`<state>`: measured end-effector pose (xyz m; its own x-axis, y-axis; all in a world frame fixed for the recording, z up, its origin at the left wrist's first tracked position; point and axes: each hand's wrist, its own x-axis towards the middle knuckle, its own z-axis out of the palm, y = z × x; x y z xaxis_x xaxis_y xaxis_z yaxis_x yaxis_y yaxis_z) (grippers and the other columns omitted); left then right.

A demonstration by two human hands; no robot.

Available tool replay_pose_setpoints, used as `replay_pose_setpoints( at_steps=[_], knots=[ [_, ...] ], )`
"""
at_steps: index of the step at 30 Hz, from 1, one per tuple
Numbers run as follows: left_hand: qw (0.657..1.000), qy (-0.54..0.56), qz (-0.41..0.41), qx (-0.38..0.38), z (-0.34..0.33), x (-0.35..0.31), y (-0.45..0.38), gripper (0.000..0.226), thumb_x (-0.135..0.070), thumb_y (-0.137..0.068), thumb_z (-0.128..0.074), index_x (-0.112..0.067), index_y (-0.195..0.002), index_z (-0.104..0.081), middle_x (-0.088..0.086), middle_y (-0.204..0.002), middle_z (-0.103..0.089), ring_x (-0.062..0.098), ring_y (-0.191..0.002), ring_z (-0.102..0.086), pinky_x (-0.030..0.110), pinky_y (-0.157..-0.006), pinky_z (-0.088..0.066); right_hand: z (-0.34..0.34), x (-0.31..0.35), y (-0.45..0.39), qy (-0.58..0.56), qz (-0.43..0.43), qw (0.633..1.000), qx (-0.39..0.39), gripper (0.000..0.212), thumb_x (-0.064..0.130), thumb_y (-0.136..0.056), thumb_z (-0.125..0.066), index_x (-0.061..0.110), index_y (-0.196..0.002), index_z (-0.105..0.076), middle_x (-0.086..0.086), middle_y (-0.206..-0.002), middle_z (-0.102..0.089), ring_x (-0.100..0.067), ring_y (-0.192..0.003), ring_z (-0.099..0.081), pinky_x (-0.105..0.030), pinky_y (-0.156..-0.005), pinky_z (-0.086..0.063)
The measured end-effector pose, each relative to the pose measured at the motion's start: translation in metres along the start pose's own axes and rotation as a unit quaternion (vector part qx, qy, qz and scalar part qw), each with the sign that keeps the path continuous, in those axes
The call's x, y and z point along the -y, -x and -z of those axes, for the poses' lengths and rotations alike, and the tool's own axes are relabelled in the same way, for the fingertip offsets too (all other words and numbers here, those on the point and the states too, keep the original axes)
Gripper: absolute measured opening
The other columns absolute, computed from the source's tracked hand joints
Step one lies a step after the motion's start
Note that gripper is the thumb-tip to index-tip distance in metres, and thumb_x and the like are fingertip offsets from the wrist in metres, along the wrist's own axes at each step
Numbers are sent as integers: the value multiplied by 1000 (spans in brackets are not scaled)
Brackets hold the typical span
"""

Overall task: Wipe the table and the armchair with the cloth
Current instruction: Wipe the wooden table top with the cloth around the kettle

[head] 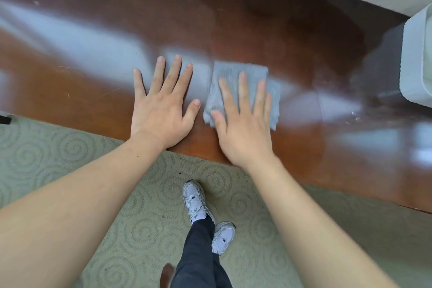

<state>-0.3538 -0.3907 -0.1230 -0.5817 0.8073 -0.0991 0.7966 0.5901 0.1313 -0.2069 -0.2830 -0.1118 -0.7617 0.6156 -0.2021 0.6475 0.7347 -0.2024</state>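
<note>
No brand, label or legible writing is found anywhere in the frame. The grey cloth (245, 91), folded to a rough square, is seen at centre frame on the glossy brown table (257, 25). The right hand (243, 124) is laid flat on the cloth with fingers straight and spread; the cloth's lower part is hidden beneath the palm. The left hand (161, 107) is pressed flat on bare wood just left of the cloth, fingers splayed wide, holding nothing.

Pale reflections are spread across the table at left and right, so the surface there is hard to read. A white object (418, 61) at the right edge is cut off by the frame and cannot be identified. Two white sneakers (195, 199) and a dark trouser leg (198, 255) are seen on swirl-patterned carpet (70, 152) at lower centre.
</note>
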Motion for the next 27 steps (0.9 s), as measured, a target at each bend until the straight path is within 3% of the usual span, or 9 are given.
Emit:
replay_pose_setpoints(
  at_steps=[5, 13, 19, 23, 27],
  knots=[
    [1000, -8, -2, 15, 1, -1, 0, 71, -56, -98, -17, -24, -160, -9, 2, -169, -5, 28, -155, -1, 67, -119, -2, -12, 6, 49, 16, -42, 998, 42, 62, 56, -101, -13, 37, -154, 13, -4, -162, 25, -39, -143, 31, -59, -118, 9],
    [1000, 2, 11, 11, 2, -1, 1, 69, -54, -99, -19, -22, -160, -13, 0, -169, -8, 26, -156, -4, 65, -120, -4, 10, 18, -100, 12, -44, 999, 13, 62, 56, -101, -15, 37, -154, 9, -7, -163, 20, -44, -144, 26, -59, -116, 13],
    [1000, -2, 9, 2, -1, 0, 0, 69, -52, -98, -26, -20, -159, -19, 1, -168, -13, 27, -155, -9, 66, -119, -7, 34, 34, -224, 36, -46, 998, 36, 60, 55, -100, -10, 37, -153, 11, -7, -163, 20, -45, -143, 24, -61, -114, 15],
    [1000, -7, 8, 10, -1, 0, -1, 69, -52, -98, -24, -20, -160, -17, 1, -169, -11, 28, -155, -7, 66, -119, -6, 44, 44, -251, 35, -46, 997, 50, 60, 54, -100, -9, 37, -154, 11, -7, -163, 22, -46, -143, 25, -62, -114, 14],
    [1000, -8, 10, 14, 1, -1, -1, 70, -52, -98, -23, -21, -160, -16, 1, -169, -10, 27, -155, -6, 66, -120, -5, 37, 33, -218, 32, 4, 999, 24, 59, 54, -100, -12, 37, -155, 5, -5, -164, 15, -44, -145, 21, -60, -116, 12]
  ],
)
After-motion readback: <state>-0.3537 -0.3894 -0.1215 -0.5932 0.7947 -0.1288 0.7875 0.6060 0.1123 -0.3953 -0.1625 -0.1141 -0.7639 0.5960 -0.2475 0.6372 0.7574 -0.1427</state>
